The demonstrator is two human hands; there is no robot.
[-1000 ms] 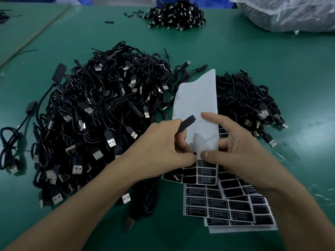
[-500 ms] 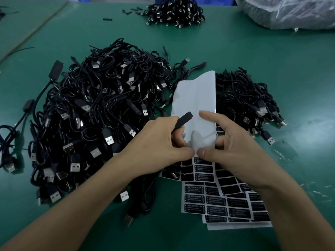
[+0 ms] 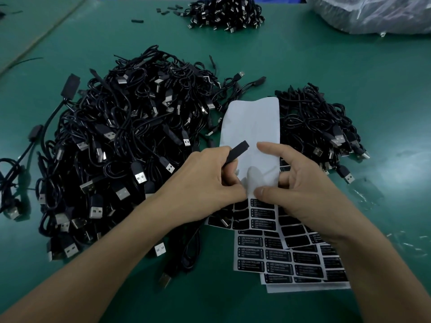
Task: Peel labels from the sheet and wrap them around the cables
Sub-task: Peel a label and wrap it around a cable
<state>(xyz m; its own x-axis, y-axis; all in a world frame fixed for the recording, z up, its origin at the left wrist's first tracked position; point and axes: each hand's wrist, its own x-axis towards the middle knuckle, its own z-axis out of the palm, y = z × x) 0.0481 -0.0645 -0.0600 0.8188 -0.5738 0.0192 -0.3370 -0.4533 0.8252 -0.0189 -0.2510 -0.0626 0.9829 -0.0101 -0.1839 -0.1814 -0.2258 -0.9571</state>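
My left hand (image 3: 205, 185) grips a black cable whose slim controller end (image 3: 235, 151) sticks up past the fingers, while its thumb presses the label sheet (image 3: 253, 127). The sheet's upper half is bare white backing; black "LED CONTROLLER" labels (image 3: 262, 214) fill its lower rows. My right hand (image 3: 300, 192) pinches the sheet at the top row of labels, thumb in front, index finger stretched across the backing. More label sheets (image 3: 291, 264) lie fanned beneath.
A big tangle of black USB cables (image 3: 121, 145) covers the green table (image 3: 349, 66) on the left. A smaller pile (image 3: 314, 127) lies to the right of the sheet, another (image 3: 225, 14) at the far edge. A clear plastic bag (image 3: 373, 12) sits far right.
Both hands stay at the same spot on the sheet with hardly any shift. The view has tilted slightly, so everything sits a little higher in the frame.
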